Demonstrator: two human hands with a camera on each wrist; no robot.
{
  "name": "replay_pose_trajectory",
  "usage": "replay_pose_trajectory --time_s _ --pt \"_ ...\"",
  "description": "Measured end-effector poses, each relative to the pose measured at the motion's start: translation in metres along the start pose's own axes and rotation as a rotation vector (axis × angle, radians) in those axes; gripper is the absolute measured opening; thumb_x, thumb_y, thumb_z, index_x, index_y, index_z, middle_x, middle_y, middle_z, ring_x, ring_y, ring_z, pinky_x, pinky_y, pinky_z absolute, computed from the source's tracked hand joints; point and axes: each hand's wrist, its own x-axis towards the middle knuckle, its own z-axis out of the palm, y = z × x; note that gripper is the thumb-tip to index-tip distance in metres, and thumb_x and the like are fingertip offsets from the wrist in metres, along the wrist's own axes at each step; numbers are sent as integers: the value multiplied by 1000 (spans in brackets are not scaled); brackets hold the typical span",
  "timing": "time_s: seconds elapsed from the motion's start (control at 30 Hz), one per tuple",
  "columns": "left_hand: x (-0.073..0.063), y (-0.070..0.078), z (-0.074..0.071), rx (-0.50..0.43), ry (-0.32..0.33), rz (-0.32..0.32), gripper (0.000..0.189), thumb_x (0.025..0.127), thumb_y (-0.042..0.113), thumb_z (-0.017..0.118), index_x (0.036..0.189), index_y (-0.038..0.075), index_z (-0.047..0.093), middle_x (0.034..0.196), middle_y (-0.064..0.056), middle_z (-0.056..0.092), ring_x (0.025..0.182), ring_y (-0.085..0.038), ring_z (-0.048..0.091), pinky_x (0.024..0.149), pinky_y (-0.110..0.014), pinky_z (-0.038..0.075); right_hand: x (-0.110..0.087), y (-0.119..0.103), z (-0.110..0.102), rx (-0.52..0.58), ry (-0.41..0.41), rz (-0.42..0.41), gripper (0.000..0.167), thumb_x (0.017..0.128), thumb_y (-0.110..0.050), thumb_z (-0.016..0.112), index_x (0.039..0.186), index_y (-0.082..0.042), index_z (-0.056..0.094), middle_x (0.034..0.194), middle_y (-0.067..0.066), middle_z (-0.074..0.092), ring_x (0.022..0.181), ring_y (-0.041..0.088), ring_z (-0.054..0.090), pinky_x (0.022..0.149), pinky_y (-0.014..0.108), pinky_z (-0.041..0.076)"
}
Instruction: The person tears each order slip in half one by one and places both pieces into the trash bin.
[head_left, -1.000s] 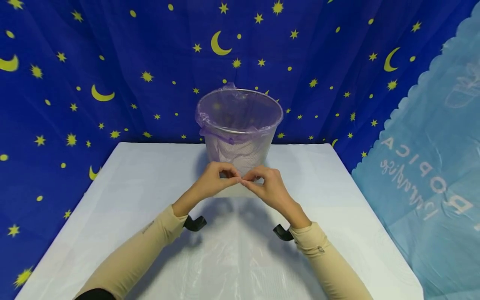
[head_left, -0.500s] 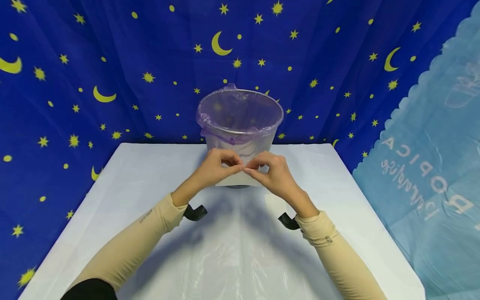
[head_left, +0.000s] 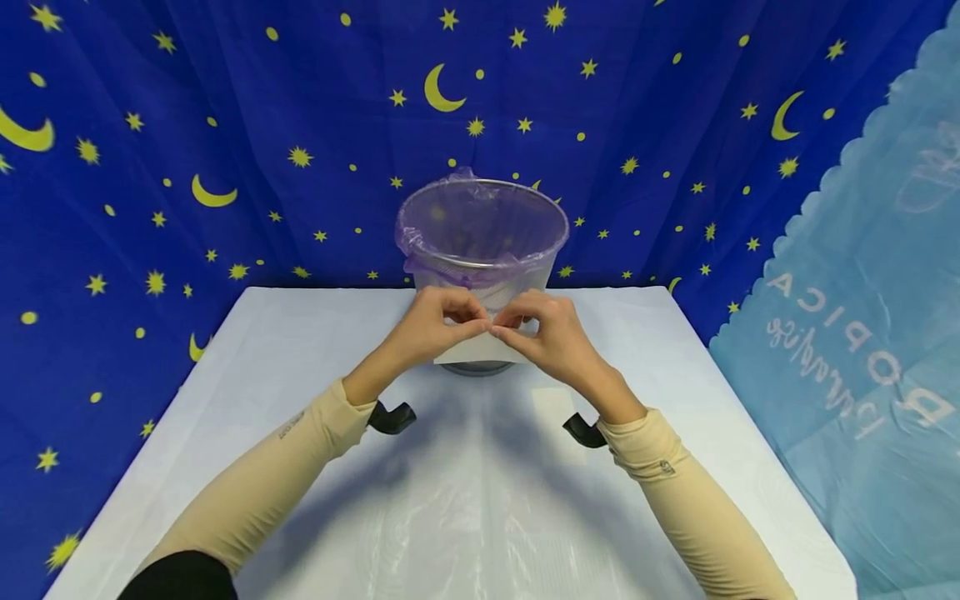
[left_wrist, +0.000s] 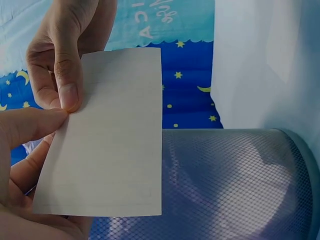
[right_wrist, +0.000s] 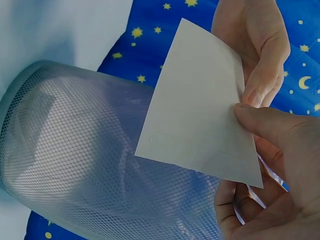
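A small blank white sheet of paper (head_left: pixel 480 350) hangs in front of the bin, held by both hands at its upper edge. My left hand (head_left: pixel 435 327) pinches it between thumb and fingers near the middle of that edge. My right hand (head_left: pixel 553 335) pinches the same edge right beside, the two thumb tips meeting. In the left wrist view the paper (left_wrist: pixel 115 140) looks flat and uncreased; the right wrist view shows the paper (right_wrist: pixel 195 105) slightly bowed. Behind it stands a silver mesh wastebasket (right_wrist: pixel 75 135), lined with a translucent purple bag (head_left: pixel 480 229) folded over its rim.
The wastebasket stands upright at the far edge of the white-covered table (head_left: pixel 315 350). A pale rectangular patch (head_left: pixel 558 425) shows on the cover below the right hand. A blue star-and-moon curtain (head_left: pixel 330 108) hangs behind; a light blue cloth (head_left: pixel 847 375) hangs at the right.
Both hands have moved forward with the paper, towards the wastebasket, and slightly right. The wastebasket's base now shows below the paper. The pinch on the edge stays the same.
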Motion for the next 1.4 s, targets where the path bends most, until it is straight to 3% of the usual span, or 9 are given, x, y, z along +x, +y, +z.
replay_pose_trajectory --time_s 0.27,0.67,0.83,1.4 --pt "9 12 -10 10 4 53 4 96 8 78 92 9 79 88 -4 76 77 -17 70 73 -33 59 12 -6 -11 -5 34 -39 5 89 -11 86 90 -13 81 84 2 74 80 15 69 74 41 59" --pt "20 30 -21 54 31 68 4 97 9 77 93 8 79 88 -3 76 79 -15 71 76 -32 59 29 -14 -25 -41 67 -107 6 90 -12 85 89 -11 80 80 1 73 75 14 65 69 32 53" --pt "28 39 -26 62 45 82 4 97 9 77 94 7 79 89 -5 76 79 -17 70 75 -32 58 36 -17 -32 -43 83 -100 6 90 -13 85 88 -11 80 78 0 72 72 13 60 65 32 50" --pt "47 51 -40 45 32 73 5 97 9 76 93 6 78 88 -7 76 78 -19 69 76 -29 57 58 -23 -48 -65 74 -81 7 92 -15 84 88 -11 81 79 1 74 75 13 64 70 34 51"
